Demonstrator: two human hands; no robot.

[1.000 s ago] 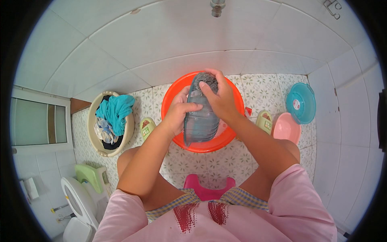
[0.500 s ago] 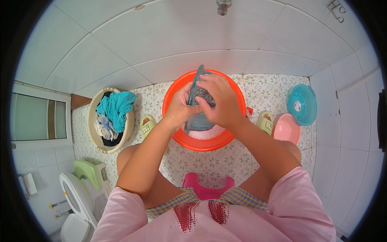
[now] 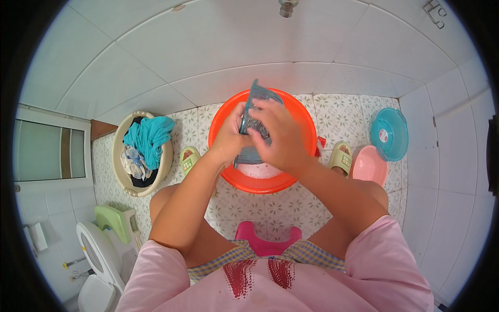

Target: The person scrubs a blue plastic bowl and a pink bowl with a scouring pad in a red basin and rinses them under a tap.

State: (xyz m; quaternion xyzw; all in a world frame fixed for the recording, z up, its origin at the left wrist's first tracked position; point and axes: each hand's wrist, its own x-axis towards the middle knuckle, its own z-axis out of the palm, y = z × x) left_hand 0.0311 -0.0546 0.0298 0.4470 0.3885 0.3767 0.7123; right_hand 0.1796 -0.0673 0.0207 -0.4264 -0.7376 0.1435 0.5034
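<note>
Your left hand (image 3: 228, 139) grips the edge of the grey-blue plastic tub (image 3: 250, 156), which is tilted over the orange basin (image 3: 260, 187). Your right hand (image 3: 283, 138) bends over the grey scrubber (image 3: 257, 126) and holds it against the tub. That hand is blurry, so I can't be sure how tight its fingers are.

Below the tub sits foamy water (image 3: 258, 170). Soap makes plastic slippery, so your left hand could lose its hold if your right hand pushes too hard. Then the tub might drop into the basin and make a big splash. Water could jump onto the floor (image 3: 249, 208) and wet your green slippers (image 3: 189, 162), and your feet might slide when you stand.

If the scrubber skids, your fingers could bump the tub's hard edge. Rubbing too roughly might scratch the plastic, because the scrubber looks rough. Only your left hand seems to keep the tub from falling, so a loose thumb could cause trouble.
</note>
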